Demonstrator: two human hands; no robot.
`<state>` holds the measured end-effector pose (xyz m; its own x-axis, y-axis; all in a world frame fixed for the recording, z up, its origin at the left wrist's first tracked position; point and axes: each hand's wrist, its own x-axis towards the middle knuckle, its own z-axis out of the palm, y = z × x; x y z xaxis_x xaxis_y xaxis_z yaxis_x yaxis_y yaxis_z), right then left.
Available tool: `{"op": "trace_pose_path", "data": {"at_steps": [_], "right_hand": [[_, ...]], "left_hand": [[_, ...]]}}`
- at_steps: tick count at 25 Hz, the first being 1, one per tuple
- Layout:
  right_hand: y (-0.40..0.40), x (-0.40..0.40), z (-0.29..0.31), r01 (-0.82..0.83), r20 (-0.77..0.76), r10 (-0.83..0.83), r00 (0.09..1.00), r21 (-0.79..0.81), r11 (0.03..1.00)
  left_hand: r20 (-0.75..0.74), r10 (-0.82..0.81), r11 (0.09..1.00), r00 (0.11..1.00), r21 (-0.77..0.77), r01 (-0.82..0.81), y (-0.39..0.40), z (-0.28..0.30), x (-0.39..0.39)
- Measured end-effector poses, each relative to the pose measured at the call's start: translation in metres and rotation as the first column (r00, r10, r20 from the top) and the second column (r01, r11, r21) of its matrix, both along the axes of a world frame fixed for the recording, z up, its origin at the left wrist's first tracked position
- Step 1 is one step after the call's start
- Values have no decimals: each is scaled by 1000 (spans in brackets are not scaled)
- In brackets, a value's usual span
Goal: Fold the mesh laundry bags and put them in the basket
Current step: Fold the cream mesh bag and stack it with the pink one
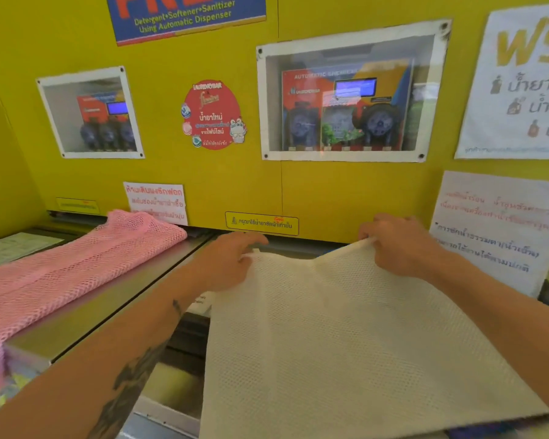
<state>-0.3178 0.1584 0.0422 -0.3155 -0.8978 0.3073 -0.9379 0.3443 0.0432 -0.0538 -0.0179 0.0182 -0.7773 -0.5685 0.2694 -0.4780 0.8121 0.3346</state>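
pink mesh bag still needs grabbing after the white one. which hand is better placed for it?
Left, probably. The pink mesh bag lies left of the white mesh bag, nearer the left hand. The right hand pinches the white bag's far right corner and would have to cross over.

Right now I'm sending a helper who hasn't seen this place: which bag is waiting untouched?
Below the yellow wall runs a row of steel machine tops. The pink mesh bag lies on the left one, no hand on it. Its coarse pink netting differs from the fine white mesh bag both hands hold.
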Motion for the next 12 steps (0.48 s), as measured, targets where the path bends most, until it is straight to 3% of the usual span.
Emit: {"op": "trace_pose_path", "data": {"at_steps": [6, 12], "right_hand": [[-92, 45, 40, -149, -45, 145, 988, -84, 985], [-224, 154, 49, -318, -199, 280, 939, -196, 927]], "left_hand": [[-130, 69, 978, 989, -188, -93, -21, 35, 106], [-197, 182, 946, 963, -231, -226, -73, 27, 223]]}}
